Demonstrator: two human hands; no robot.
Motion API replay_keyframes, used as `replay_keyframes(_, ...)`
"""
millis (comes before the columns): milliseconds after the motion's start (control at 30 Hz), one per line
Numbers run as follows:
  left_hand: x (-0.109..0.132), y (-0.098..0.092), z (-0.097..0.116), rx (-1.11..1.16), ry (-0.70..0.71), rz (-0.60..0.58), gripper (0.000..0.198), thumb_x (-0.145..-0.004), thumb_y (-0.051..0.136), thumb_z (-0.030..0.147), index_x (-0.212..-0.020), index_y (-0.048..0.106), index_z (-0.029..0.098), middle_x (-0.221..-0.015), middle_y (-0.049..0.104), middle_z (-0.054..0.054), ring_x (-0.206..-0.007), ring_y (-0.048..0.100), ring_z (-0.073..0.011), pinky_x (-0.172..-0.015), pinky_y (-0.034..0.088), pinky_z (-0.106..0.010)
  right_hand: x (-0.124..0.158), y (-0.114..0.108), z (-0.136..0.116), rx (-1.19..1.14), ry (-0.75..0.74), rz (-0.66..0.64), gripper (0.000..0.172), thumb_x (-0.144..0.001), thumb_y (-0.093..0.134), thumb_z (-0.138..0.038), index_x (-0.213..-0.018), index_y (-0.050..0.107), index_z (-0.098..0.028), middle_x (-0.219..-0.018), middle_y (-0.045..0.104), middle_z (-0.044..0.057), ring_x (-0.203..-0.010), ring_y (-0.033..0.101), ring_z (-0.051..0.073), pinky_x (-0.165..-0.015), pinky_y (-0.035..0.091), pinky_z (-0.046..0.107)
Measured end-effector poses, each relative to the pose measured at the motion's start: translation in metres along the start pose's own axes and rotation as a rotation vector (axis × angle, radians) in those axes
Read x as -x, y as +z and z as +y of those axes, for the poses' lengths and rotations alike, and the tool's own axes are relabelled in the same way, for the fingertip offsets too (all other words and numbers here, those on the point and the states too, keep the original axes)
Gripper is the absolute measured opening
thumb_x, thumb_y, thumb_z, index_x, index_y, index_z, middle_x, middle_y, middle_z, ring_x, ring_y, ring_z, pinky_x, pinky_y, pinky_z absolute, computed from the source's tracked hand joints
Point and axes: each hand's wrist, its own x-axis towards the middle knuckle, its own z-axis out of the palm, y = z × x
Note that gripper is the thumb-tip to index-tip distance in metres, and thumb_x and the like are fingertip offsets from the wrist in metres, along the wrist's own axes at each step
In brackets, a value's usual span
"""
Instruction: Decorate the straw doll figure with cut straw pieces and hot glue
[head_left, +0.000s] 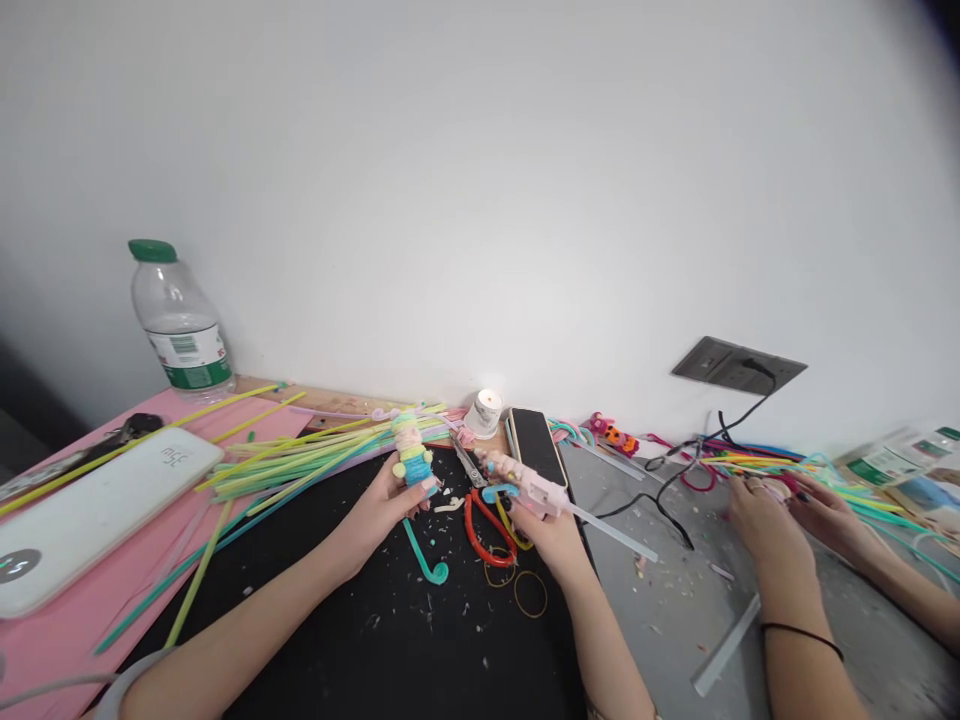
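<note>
My left hand [384, 505] is closed around a small pipe-cleaner figure [411, 455] with pale yellow, pink and blue bands. Below it hangs a teal pipe cleaner [426, 562] with a curled end. My right hand [553, 535] grips a pale pink glue gun [531, 485], its nose pointing left toward the figure. From the gun's back end sticks a clear glue stick [619, 538]. A bent blue pipe-cleaner piece [500, 493] shows at the right fingers; whether they hold it, I cannot tell. Red-handled scissors [480, 530] lie between my hands.
Rubber bands [530, 595] and scraps lie on the black mat [420, 660]. Behind are a paper cup [484, 413], a phone [540, 443] and pipe cleaners [300, 462]. At left are a power bank [112, 510] and bottle [184, 330]. Another person's hands [772, 515] work at right beside a black cable [667, 510].
</note>
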Motion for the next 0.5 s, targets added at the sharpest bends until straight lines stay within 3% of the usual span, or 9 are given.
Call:
replay_keyframes(100,0.000,0.001,0.001,0.138,-0.045,-0.017,0.048,-0.073,0.065,0.046,-0.109,0.047,0.021,-0.087,0.061,-0.001,-0.068,0.056,-0.0119,-0.060,0.040,-0.023,-0.001,0.008,-0.002,-0.111,-0.027,-0.191,0.039,-0.074,0.062,-0.021,-0.113,0.064,-0.024,-0.118,0.064,0.004,-0.109,0.059,0.023,-0.097,0.045,0.036)
replay_keyframes(200,-0.002,0.000,-0.001,0.219,-0.069,-0.022,0.054,-0.071,0.066,0.050,-0.111,0.045,0.021,-0.083,0.063,-0.002,-0.068,0.061,-0.0140,-0.059,0.042,-0.024,-0.001,0.012,-0.002,-0.142,-0.027,-0.271,0.039,-0.075,0.061,-0.019,-0.114,0.063,-0.025,-0.119,0.064,0.003,-0.111,0.058,0.022,-0.101,0.042,0.037)
replay_keyframes(500,-0.004,-0.006,-0.006,0.081,-0.044,0.045,0.039,-0.079,0.057,0.048,-0.104,0.049,0.019,-0.081,0.065,-0.003,-0.074,0.067,-0.0185,-0.071,0.051,-0.031,0.002,0.016,-0.004,-0.054,0.007,-0.279,0.035,-0.074,0.063,-0.017,-0.108,0.067,-0.022,-0.109,0.068,0.003,-0.100,0.064,0.021,-0.090,0.050,0.033)
